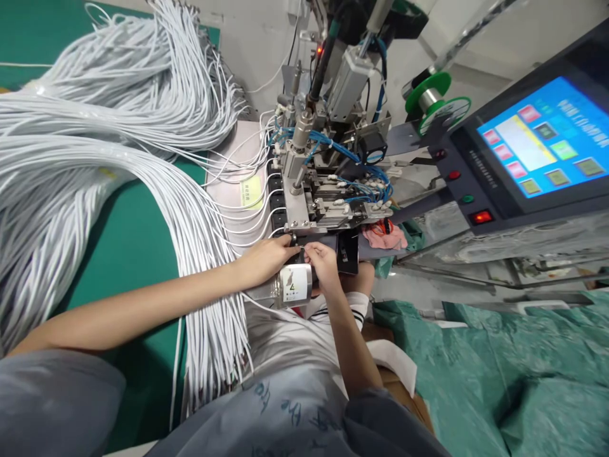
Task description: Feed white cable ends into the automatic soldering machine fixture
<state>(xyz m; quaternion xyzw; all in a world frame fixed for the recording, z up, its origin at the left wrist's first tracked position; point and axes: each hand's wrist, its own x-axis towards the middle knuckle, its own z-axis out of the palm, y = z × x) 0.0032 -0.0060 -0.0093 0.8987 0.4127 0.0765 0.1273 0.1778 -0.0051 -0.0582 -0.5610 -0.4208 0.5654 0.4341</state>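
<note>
My left hand (266, 260) is at the front edge of the soldering machine (297, 203), its thumb and fingers closed in a pinch. Facing it, my right hand (322, 261) pinches too, and the fingertips of both hands nearly meet. A tiny thing shows between them, too small to name. Just below the hands lies a clear jar (295, 284) with a white label. White cables (204, 254) hang in a thick bundle beside and under my left forearm. Several single cables run from the bundle into the black slots (277, 203) along the machine's left side.
More white cables (143, 82) are heaped on the green table (137, 235) at left. A control panel with a lit screen (547, 139) juts in from the right. A green-rimmed solder spool (435, 101) stands behind. Green sheeting (499, 368) covers the lower right.
</note>
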